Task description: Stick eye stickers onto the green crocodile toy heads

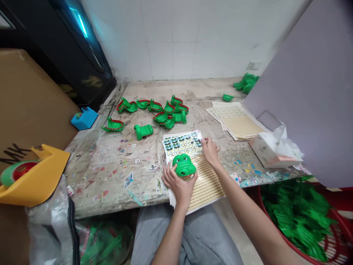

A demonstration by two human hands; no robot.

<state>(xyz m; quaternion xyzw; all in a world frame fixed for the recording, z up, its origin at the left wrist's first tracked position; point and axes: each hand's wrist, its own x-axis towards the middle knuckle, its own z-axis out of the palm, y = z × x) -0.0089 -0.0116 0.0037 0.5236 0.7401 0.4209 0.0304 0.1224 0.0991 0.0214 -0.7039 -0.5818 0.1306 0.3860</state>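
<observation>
My left hand (179, 187) is closed around a green plastic crocodile head (184, 165) near the table's front edge. The head's snout points down and to the right, and eye shapes show on its upper part. Beneath it lies a stack of sticker sheets (208, 181), with rows of round eye stickers at the far end and thin yellowish strips nearer me. At the top sheet's right edge, beside the eye stickers, my right hand (211, 151) has thumb and forefinger pinched together. Whatever sits between those fingertips is too small to make out.
Several green crocodile jaw pieces (143, 131) with red edges lie across the worn table (110, 176). More sticker sheets (239, 119) and a tissue box (273, 149) are on the right. A red basket (336, 235) of green parts stands below. Yellow (41, 180) and blue (85, 118) holders flank the left side.
</observation>
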